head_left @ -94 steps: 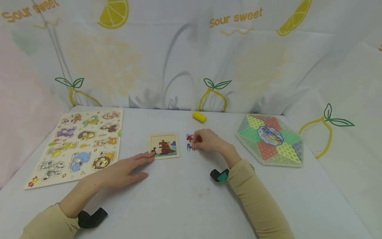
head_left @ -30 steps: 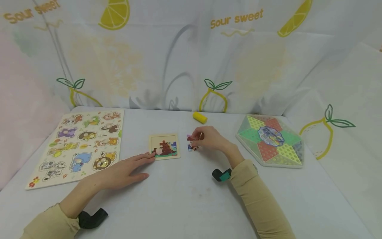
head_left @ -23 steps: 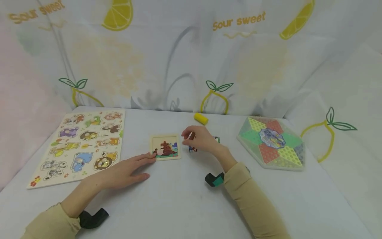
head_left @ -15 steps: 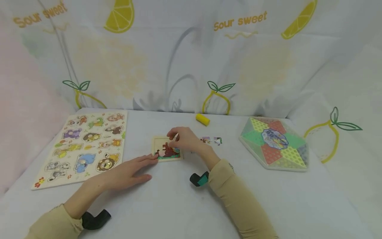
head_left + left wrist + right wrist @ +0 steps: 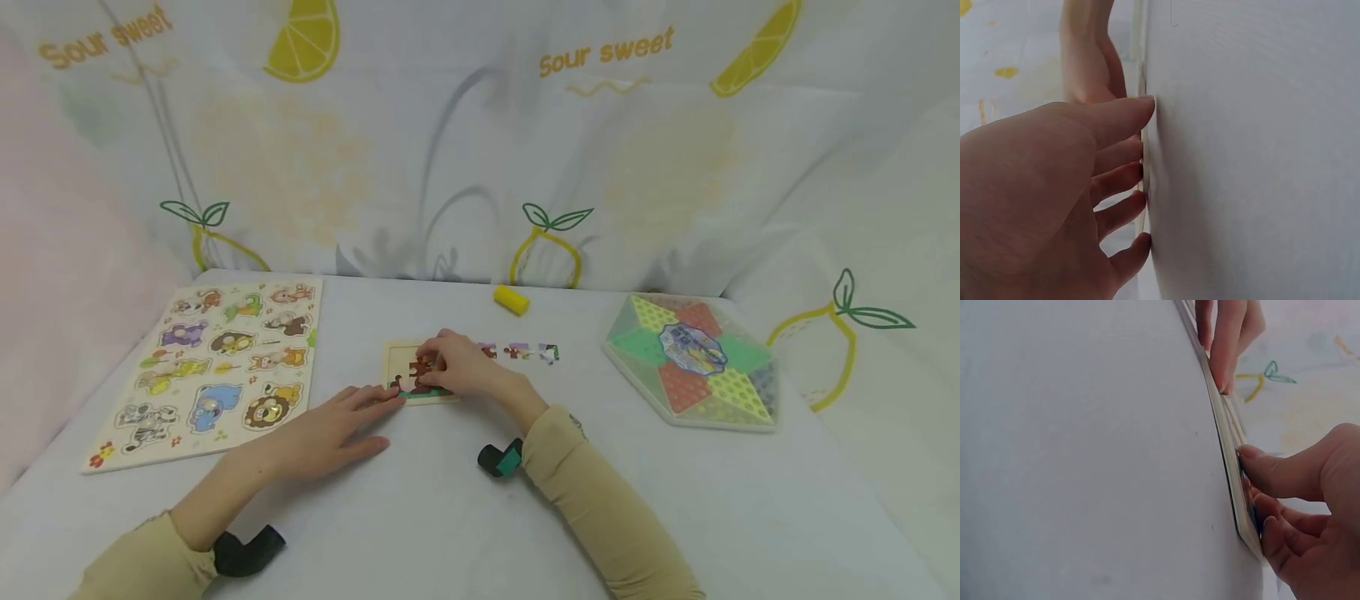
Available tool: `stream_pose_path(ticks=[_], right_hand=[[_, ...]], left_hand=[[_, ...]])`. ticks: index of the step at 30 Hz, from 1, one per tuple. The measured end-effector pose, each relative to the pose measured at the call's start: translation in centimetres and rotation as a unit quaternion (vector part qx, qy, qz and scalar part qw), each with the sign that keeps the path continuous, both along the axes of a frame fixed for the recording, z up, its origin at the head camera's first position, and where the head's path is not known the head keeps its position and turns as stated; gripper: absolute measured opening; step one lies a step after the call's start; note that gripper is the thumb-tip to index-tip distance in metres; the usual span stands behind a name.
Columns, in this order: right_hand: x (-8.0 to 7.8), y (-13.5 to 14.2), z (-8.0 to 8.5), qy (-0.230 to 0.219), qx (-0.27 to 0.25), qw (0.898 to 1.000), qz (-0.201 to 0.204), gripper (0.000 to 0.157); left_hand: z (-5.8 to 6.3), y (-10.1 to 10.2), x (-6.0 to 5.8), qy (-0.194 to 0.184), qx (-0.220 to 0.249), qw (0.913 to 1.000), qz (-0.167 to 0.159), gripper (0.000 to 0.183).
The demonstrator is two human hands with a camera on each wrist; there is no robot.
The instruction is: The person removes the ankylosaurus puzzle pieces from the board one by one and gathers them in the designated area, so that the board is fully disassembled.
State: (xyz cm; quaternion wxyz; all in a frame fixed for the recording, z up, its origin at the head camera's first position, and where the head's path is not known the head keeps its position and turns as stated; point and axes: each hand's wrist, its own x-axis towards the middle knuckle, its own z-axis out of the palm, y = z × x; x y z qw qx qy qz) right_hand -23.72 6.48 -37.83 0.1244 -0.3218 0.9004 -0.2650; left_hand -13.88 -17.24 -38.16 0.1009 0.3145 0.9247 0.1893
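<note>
Puzzle (image 5: pixel 387 367) lies flat on the table (image 5: pixel 450 517), in front of the person and between both hands. Pale rim; brown pieces sit in the lower part of the tray, while bare wood shows at upper left.

Left hand (image 5: pixel 330 437): fingers long, slightly spread, thumb apart from them. Tips rest at the near left corner of the puzzle, and the left wrist view shows them along its edge. Nothing is gripped.

Right hand (image 5: pixel 468 367): over the right part of the puzzle, fingers bent, thumb and index set apart. Right wrist view has thumb and fingertips down on its face, inside the rim. Cannot tell whether a piece is pinched; the hand covers that spot.

Loose pieces (image 5: pixel 516 351) lie in a row just right of the puzzle, the nearest partly behind the right hand.

Surroundings: animal board (image 5: pixel 217 367) on the left, near the left forearm; yellow tube (image 5: pixel 512 300) toward the far edge; hexagonal box (image 5: pixel 690 358) with coloured triangles, on the right, well apart from the hands. Backdrop (image 5: pixel 420 150) is white cloth printed with lemons. Both sleeves (image 5: pixel 607 508) are tan.
</note>
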Motion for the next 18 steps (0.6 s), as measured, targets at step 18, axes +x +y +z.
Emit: stream_pose_path(ticks=[18], right_hand=[[0.01, -0.16, -0.45, -0.005, -0.004, 1.0, 0.002, 0.04]], left_hand=[[0.29, 0.81, 0.65, -0.034, 0.011, 0.9993, 0.014, 0.072]])
